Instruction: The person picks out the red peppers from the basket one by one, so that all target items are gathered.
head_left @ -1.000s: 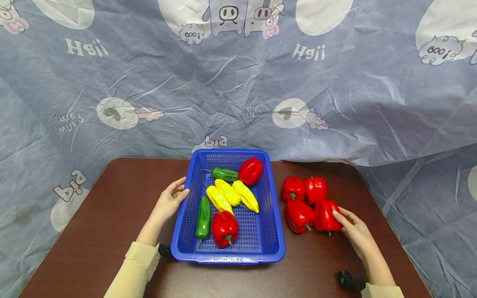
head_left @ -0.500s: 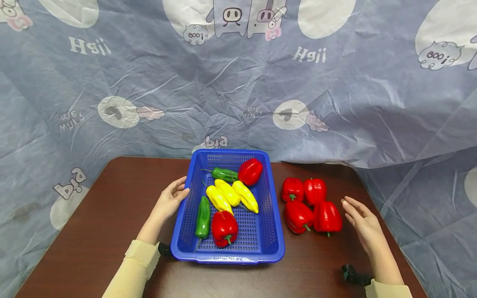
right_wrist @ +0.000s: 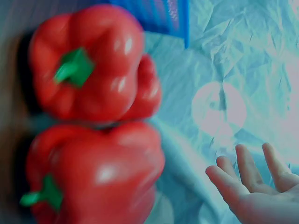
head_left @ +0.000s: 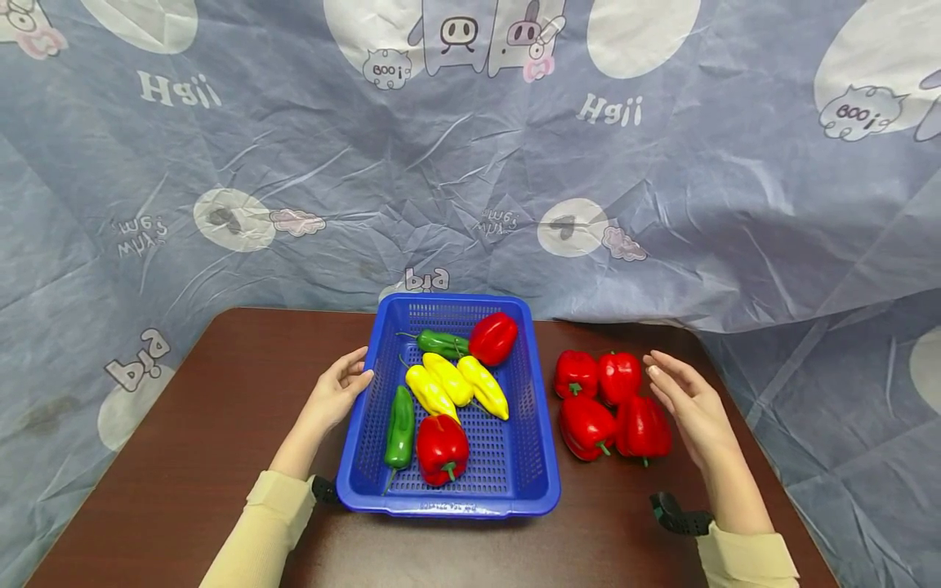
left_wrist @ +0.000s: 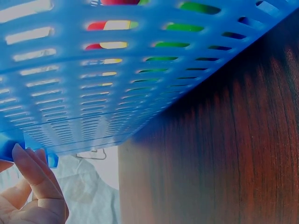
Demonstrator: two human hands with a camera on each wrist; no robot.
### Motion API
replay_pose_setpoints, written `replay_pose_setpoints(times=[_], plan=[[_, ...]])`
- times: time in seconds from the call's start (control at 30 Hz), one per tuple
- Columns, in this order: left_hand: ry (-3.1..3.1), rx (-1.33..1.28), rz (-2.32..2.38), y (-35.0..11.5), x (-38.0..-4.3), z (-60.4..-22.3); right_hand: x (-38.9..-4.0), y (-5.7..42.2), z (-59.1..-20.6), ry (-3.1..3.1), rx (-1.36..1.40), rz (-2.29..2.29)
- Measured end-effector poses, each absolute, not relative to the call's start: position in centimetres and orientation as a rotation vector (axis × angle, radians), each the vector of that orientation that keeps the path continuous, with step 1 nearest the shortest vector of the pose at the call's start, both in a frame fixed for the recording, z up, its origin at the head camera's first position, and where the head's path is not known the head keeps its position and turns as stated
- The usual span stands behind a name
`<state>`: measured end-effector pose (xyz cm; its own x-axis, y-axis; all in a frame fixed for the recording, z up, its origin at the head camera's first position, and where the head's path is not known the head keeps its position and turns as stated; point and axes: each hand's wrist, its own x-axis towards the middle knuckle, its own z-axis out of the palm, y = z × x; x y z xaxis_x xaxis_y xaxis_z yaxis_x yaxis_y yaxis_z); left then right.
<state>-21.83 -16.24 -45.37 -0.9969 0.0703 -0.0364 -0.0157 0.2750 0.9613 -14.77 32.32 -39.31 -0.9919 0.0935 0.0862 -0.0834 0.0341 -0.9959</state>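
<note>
L hand point(head_left: 340, 390) gripped the blue slotted plastic basket point(head_left: 448, 505), ctr frame; R hand point(head_left: 694, 408), fingers loosely extended, empty, hung by four glossy red bell peppers point(head_left: 588, 426), ctr-right; fingertip bump could've rolled one, prob.

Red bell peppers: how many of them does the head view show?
6. In the blue basket: far-right pepper, front pepper. On the table, right of the basket: back-left pepper, back-right pepper, front-left pepper, front-right pepper. None seems hidden.

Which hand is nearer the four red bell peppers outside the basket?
Right. The right hand is beside the red bell peppers; the left hand is across the blue basket, at its left rim.
</note>
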Motion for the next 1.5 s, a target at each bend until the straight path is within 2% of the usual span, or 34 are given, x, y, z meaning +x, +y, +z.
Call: replay_pose_setpoints(times=[0.43,0.83,1.5], plan=[[2.443,0.015,1.834,-16.1,-21.9,-45.3,-17.5,26.3,-36.6,-2.325,0.029,2.015],[2.459,0.035,1.840,-16.2,-21.8,-45.4,-19.5,21.3,-35.6,-2.335,0.228,2.068],[2.475,0.025,1.820,-16.0,-21.7,-45.2,-21.6,13.0,-38.2,-2.548,0.328,2.055]])
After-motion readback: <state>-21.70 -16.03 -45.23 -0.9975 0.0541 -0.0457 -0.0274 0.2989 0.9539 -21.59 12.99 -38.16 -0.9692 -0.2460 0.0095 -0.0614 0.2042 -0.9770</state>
